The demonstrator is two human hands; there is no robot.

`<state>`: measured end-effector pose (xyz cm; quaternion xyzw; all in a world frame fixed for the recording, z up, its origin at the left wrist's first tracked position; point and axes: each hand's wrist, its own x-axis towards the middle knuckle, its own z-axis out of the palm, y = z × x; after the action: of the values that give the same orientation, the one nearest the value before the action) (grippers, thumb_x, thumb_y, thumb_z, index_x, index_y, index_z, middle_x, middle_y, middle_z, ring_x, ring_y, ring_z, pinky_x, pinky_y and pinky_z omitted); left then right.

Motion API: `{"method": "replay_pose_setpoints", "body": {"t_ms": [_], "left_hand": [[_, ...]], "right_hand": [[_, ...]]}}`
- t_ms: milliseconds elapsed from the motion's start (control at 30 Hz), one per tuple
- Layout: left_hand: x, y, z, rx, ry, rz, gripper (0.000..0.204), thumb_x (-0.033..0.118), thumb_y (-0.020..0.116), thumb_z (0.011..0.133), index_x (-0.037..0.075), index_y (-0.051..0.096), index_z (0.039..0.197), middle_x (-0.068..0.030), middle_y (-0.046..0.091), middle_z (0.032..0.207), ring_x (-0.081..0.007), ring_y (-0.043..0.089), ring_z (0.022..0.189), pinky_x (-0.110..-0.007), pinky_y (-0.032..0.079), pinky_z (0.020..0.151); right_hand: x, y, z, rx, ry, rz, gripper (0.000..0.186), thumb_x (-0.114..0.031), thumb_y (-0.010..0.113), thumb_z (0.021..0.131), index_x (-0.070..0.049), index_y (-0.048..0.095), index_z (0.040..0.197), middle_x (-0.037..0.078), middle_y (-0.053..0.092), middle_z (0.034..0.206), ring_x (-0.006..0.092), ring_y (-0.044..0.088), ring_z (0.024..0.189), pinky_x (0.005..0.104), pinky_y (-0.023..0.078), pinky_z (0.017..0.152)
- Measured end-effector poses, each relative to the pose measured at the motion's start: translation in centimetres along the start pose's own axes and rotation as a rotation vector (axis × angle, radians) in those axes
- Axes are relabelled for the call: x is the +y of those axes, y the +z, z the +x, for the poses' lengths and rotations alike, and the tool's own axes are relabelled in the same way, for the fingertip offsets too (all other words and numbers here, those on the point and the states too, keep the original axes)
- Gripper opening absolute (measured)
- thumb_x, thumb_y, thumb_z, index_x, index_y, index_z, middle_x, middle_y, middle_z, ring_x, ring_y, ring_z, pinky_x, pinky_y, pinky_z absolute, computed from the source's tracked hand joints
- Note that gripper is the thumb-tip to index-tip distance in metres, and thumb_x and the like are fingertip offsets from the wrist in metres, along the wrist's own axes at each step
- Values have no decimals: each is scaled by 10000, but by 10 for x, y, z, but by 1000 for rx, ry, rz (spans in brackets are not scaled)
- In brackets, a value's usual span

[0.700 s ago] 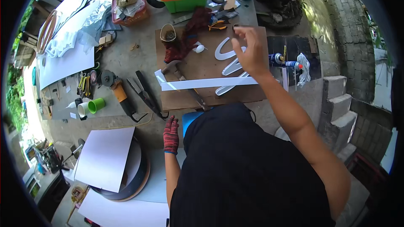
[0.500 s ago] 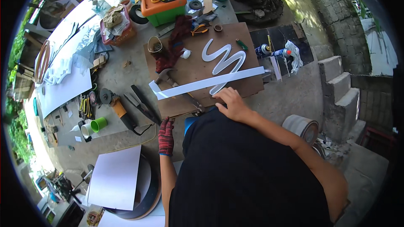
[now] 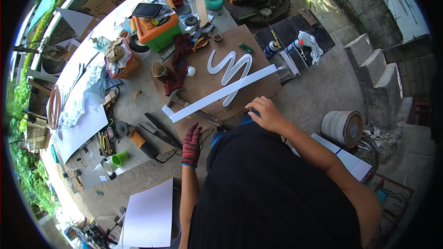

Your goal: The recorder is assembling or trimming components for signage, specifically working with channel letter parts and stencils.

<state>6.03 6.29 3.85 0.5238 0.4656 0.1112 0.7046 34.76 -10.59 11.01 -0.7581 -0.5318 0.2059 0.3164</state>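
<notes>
My left hand [image 3: 191, 145], in a red-and-black knit glove, hangs with fingers extended just below the front edge of a brown board [image 3: 184, 79]. My bare right hand [image 3: 265, 113] is at that edge, fingers loosely curved and apart, over something blue and partly hidden. On the board lie a long white strip [image 3: 249, 80], a white zigzag cursive shape [image 3: 229, 67] and a hammer [image 3: 174, 96] under the strip's left part. Near them are a dark red glove [image 3: 173, 83], a paper cup [image 3: 158, 68], a small white bottle [image 3: 190, 71] and a green tool [image 3: 245, 47].
An angle grinder [image 3: 138, 140], scissor-like black tool [image 3: 159, 131] and bins [image 3: 164, 34] crowd the bench left and behind. Spray cans [image 3: 293, 48] stand right of the board. A bucket [image 3: 341, 128] and concrete steps [image 3: 371, 64] are right; a white sheet [image 3: 146, 212] is lower left.
My right hand has dropped from above the white shape to the board's front edge. My left hand stays low with fingers extended. The view has shifted and turned, showing more on the lower right.
</notes>
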Motion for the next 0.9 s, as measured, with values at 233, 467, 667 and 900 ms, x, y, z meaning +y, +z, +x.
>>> {"method": "replay_pose_setpoints", "body": {"t_ms": [233,467,667,900], "left_hand": [[0,35,10,47,-8,83,408,270,511,1048,59,523,1397,-134,646,1244,-199,607,1089,-332,474,974],[14,100,29,113,101,335,424,211,569,1008,27,517,1387,-189,644,1237,-256,611,1160,-354,474,989],[19,133,25,173,75,341,409,188,566,1006,25,521,1378,-181,645,1228,-251,615,1150,-358,477,990],[7,145,0,252,3,346,397,173,570,1005,27,531,1372,-176,644,1235,-242,613,1147,-344,467,991]], "right_hand": [[26,-10,-11,-89,-43,32,175,-139,701,835,-76,663,993,80,629,990,286,565,987,409,445,895],[91,-57,-3,-85,32,18,149,-148,690,844,-77,661,971,70,632,949,278,581,952,406,445,866],[188,-87,29,311,310,58,110,-92,659,843,-30,651,934,114,654,861,323,630,832,417,506,741],[275,-96,63,324,469,-169,188,-129,724,824,-42,640,968,117,634,926,302,649,869,409,517,759]]}}
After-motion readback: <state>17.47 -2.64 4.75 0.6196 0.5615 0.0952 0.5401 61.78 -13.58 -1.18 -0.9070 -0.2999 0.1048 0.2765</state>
